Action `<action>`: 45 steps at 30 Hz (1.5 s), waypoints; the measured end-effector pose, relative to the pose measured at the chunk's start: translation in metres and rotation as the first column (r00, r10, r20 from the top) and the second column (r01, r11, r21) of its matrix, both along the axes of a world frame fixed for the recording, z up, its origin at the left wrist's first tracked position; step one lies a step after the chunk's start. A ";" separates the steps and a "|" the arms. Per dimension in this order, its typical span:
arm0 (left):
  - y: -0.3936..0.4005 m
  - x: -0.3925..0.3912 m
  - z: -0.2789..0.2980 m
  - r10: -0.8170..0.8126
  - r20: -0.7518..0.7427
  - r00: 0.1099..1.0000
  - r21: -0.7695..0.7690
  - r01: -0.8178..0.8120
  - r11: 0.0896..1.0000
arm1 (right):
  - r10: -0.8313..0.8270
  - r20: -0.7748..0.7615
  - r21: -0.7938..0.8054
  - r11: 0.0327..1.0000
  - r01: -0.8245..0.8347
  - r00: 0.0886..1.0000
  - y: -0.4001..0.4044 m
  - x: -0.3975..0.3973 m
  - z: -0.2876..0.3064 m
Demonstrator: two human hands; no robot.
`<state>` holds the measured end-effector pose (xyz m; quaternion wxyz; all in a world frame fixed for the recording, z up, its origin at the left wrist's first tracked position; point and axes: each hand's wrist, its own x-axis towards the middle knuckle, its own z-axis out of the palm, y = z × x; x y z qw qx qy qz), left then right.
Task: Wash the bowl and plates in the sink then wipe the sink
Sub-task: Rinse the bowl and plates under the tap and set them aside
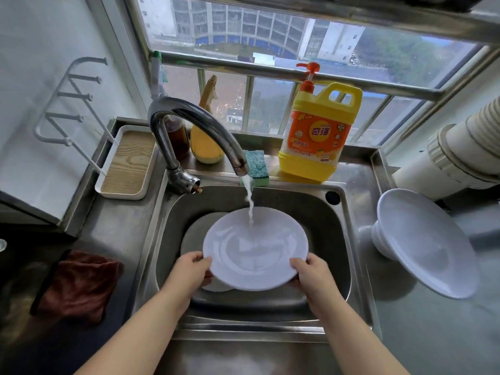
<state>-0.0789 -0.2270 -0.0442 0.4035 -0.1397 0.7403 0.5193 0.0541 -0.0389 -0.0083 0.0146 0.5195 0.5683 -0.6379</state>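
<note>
Plate [255, 249] is over the sink [335, 239], centre frame, roughly level and face up. Tap [189, 123] stream [250, 204] lands on its 12 o'clock half.

Left hand [190, 269] grip: pinching the rim at 8 o'clock, thumb on top, fingers under. Right hand [311, 272] grip: same pinch at 4 o'clock.

A second white dish [216, 286] shows just under the plate's 7 o'clock edge, mostly hidden, type unclear.

Worktop [433, 334] at 3 o'clock: white bowl [422, 247] tipped on its side, foot toward the sink.

Ledge at 12 o'clock: sponge [255, 165] just behind the spout, detergent jug [319, 131] at 1 o'clock, two bottles behind the tap.

Wood-lined tray [127, 163] at 10 o'clock, brown cloth [78, 285] at 8 o'clock on the worktop, apart from the sink.
</note>
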 end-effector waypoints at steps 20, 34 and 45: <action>0.046 0.012 0.012 -0.377 -0.079 0.923 -0.065 0.372 0.926 | 0.249 0.371 0.915 0.068 -0.398 0.895 0.021 0.056 0.032; 0.095 0.037 0.035 -0.518 -0.144 0.843 -0.032 0.519 0.854 | -0.421 -0.140 0.747 0.549 0.375 0.896 0.078 0.134 0.103; 0.088 0.040 0.034 -0.545 -0.129 0.828 -0.048 0.544 0.838 | -0.799 -0.267 0.170 0.511 0.843 0.538 0.136 0.134 0.068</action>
